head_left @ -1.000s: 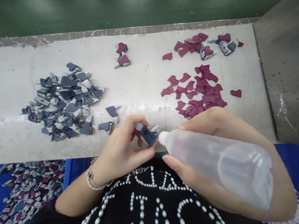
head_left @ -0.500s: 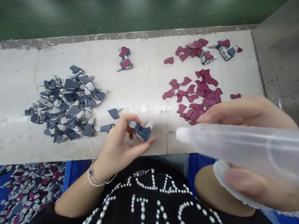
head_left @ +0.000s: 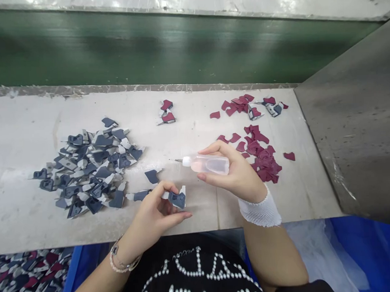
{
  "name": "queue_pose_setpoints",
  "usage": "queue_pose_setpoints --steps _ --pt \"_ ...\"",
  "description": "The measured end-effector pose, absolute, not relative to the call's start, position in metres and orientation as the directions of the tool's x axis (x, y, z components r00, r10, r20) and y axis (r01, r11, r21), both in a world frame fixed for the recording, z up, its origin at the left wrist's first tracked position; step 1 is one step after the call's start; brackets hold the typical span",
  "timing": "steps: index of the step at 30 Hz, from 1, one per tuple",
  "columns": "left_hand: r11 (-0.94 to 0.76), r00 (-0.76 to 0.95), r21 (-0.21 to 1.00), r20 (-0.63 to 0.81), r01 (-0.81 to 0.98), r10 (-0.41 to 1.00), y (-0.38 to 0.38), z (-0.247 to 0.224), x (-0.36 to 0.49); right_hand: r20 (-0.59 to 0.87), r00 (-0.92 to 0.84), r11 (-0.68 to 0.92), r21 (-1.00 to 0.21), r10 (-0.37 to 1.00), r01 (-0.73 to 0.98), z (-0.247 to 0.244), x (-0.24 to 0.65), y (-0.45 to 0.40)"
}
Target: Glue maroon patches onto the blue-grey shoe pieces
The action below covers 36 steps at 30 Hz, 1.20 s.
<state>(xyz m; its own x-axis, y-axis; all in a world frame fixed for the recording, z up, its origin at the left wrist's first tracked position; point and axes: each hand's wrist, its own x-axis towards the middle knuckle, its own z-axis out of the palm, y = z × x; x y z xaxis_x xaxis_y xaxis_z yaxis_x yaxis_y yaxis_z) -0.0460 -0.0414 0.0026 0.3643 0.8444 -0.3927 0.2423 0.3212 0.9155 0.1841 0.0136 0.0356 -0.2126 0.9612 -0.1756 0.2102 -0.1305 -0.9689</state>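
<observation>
My left hand (head_left: 157,214) holds a grey-blue and white plastic part (head_left: 177,199) between thumb and fingers near the table's front edge. In my right hand (head_left: 236,172) is a clear squeeze bottle (head_left: 211,163) with a white cap, its thin needle tip pointing left, above and to the right of the held part and apart from it. Just left of my left hand lie two loose grey-blue parts, one (head_left: 152,176) behind the other (head_left: 141,195). A large pile of similar parts (head_left: 99,171) spreads over the left. Maroon pieces (head_left: 263,160) are heaped to the right of the bottle.
Two assembled parts (head_left: 168,117) with maroon faces lie at the back middle. More maroon pieces (head_left: 240,104) and a few assembled parts (head_left: 274,108) are at the back right. A metal panel (head_left: 358,113) bounds the table's right side. A blue bin (head_left: 73,272) stands below, front left.
The bottle has moved left and away from the camera in my right hand, toward the held part. My view has shifted, so the table sits lower. My left hand still grips its part.
</observation>
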Motion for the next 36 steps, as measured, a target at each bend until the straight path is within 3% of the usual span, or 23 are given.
queue_pose_setpoints --steps 5,11,15,24,30,36 --pt "0.135 0.369 0.954 -0.231 0.267 0.9 -0.041 0.008 -0.047 -0.282 -0.273 -0.261 -0.959 0.92 0.112 0.028 0.178 0.022" --pt "-0.179 0.36 0.918 0.042 0.355 0.932 -0.04 0.018 -0.05 -0.173 -0.401 -0.141 -0.984 0.899 0.109 0.026 0.174 0.026" --pt "-0.263 0.348 0.9 0.137 0.347 0.927 -0.04 0.019 -0.051 -0.106 -0.417 -0.07 -0.993 0.903 0.1 0.02 0.163 0.03" --pt "-0.114 0.282 0.921 0.004 0.373 0.959 -0.04 0.006 -0.046 -0.09 -0.387 0.065 -0.927 0.918 0.37 0.015 0.161 0.032" --pt "0.011 0.263 0.952 -0.095 0.305 0.96 -0.038 0.007 -0.047 -0.112 -0.16 0.041 -0.685 0.981 0.728 0.026 0.222 0.043" --pt "0.044 0.258 0.965 -0.113 0.259 0.96 -0.037 0.006 -0.037 -0.16 -0.201 0.066 -0.603 0.966 0.795 0.017 0.222 0.05"
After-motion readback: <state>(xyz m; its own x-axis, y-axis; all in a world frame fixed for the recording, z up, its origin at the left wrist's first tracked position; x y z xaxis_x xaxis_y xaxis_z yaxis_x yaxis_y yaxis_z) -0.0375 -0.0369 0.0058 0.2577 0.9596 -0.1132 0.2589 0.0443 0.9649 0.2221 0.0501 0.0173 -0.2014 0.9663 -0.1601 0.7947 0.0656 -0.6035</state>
